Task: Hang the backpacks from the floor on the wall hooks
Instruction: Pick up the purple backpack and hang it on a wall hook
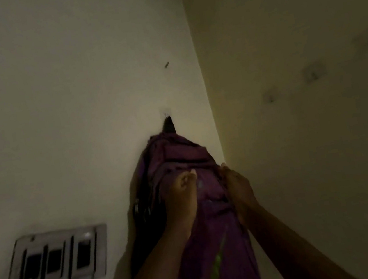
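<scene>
Both hands are up high and closed on the bag. The left hand (182,194) pinches a fold of cloth on the front of the bag (188,162), with its fingers curled in tight. The right hand (238,186) grips the bag's right edge, just beside the corner where two walls meet. I think the hands hold it from both sides so it stays steady and does not swing while its top loop settles. The bag is purple with a green mark low down, and it lies flat against the wall (79,106). Its dark loop (168,126) reaches up to a small clear hook (165,111) and looks caught on it, though the room is dim and I cannot be sure. The bag stands tall, long way up and down, top pointing at the hook and bottom hanging toward the floor, out of sight. A switch plate (56,263) sits on the same wall, low and to the left, well apart from the bag. A little dark mark (166,64) shows higher up on the wall.
</scene>
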A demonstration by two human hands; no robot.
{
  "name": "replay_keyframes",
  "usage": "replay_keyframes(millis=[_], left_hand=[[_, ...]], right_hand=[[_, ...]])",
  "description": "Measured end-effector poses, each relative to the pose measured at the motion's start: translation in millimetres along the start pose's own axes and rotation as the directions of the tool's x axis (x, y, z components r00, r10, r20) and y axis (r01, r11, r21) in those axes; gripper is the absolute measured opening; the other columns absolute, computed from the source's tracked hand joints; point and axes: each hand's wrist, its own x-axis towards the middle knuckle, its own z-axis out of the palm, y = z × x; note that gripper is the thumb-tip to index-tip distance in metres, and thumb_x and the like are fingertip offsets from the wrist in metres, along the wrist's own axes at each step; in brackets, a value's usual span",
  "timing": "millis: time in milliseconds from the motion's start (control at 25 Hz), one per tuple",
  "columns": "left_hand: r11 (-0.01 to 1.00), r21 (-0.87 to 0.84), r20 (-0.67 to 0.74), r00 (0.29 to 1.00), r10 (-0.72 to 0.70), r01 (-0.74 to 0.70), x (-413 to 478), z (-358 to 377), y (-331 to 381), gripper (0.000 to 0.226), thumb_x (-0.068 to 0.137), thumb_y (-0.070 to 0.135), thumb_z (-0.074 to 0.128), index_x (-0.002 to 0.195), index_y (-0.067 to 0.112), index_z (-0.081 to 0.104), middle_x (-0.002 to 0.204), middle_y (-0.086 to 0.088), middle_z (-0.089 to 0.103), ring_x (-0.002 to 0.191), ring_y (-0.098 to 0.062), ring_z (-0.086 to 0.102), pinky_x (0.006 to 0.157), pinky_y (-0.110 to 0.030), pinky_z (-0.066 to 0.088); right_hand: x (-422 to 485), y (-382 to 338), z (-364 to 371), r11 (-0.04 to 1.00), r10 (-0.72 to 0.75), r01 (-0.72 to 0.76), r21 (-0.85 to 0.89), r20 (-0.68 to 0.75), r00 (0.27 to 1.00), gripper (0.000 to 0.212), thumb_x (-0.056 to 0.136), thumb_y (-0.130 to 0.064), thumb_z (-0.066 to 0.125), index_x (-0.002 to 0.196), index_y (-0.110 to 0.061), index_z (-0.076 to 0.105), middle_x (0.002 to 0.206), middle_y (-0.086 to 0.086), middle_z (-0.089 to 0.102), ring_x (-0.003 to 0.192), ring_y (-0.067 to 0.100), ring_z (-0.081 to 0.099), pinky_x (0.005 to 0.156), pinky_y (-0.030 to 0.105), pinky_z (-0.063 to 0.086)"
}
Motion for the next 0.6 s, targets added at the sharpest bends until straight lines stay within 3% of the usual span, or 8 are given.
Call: replay_keyframes(millis=[40,160,240,320,400,600], left_hand=[[0.996,-0.053,0.038,0.997,-0.071,0.073,-27,-2,-3,0.035,0.095,0.034,0.042,0.119,0.016,0.059,0.115,0.002,0.059,0.109,-0.015,0.051,0.094,-0.022,0.034],[0.895,-0.179,0.196,0.906,-0.374,0.408,-104,-1,-21,0.058,0.089,0.055,0.039,0.137,0.023,0.044,0.139,0.002,0.046,0.131,-0.020,0.041,0.109,-0.031,0.028],[0.807,-0.175,0.239,0.819,-0.521,0.564,-156,-2,-28,0.079,0.074,0.076,0.040,0.138,0.030,0.041,0.149,0.003,0.037,0.137,-0.022,0.035,0.115,-0.043,0.025],[0.775,-0.173,0.240,0.789,-0.566,0.609,-208,-2,-31,0.071,0.081,0.068,0.038,0.142,0.030,0.035,0.153,0.000,0.033,0.138,-0.022,0.034,0.114,-0.042,0.025],[0.741,-0.128,0.260,0.743,-0.617,0.660,-260,-5,-28,0.060,0.090,0.056,0.034,0.144,0.028,0.030,0.153,0.001,0.031,0.137,-0.022,0.034,0.110,-0.040,0.026],[0.608,0.033,0.279,0.576,-0.768,0.794,-402,-18,-25,0.057,0.093,0.053,0.031,0.143,0.026,0.034,0.152,0.000,0.034,0.138,-0.021,0.034,0.111,-0.043,0.025]], right_hand=[[-28,4,-13,0.998,0.051,-0.051,0.021,-0.011,0.999,0.040,0.082,-0.062,0.047,0.083,-0.028,0.069,0.104,0.006,0.070,0.099,0.024,0.063,0.101,0.042,0.046],[-117,3,-56,0.983,0.177,-0.176,0.055,-0.015,0.984,0.027,0.097,-0.038,0.039,0.095,-0.027,0.063,0.091,-0.002,0.062,0.093,0.017,0.054,0.097,0.035,0.038],[-165,16,-86,0.959,0.285,-0.285,0.006,-0.044,0.958,0.042,0.095,-0.046,0.037,0.122,-0.021,0.056,0.120,0.004,0.059,0.110,0.019,0.051,0.104,0.035,0.034],[-209,31,-114,0.923,0.380,-0.383,-0.036,-0.058,0.923,0.061,0.092,-0.055,0.037,0.137,-0.014,0.044,0.141,0.007,0.047,0.127,0.023,0.044,0.112,0.039,0.029],[-254,51,-142,0.891,0.449,-0.452,-0.037,-0.066,0.891,0.062,0.093,-0.052,0.037,0.140,-0.012,0.040,0.144,0.009,0.043,0.132,0.023,0.040,0.113,0.039,0.027],[-373,90,-203,0.760,0.646,-0.648,-0.039,-0.057,0.761,0.060,0.094,-0.051,0.035,0.140,-0.014,0.038,0.148,0.007,0.040,0.132,0.022,0.040,0.109,0.036,0.030]])
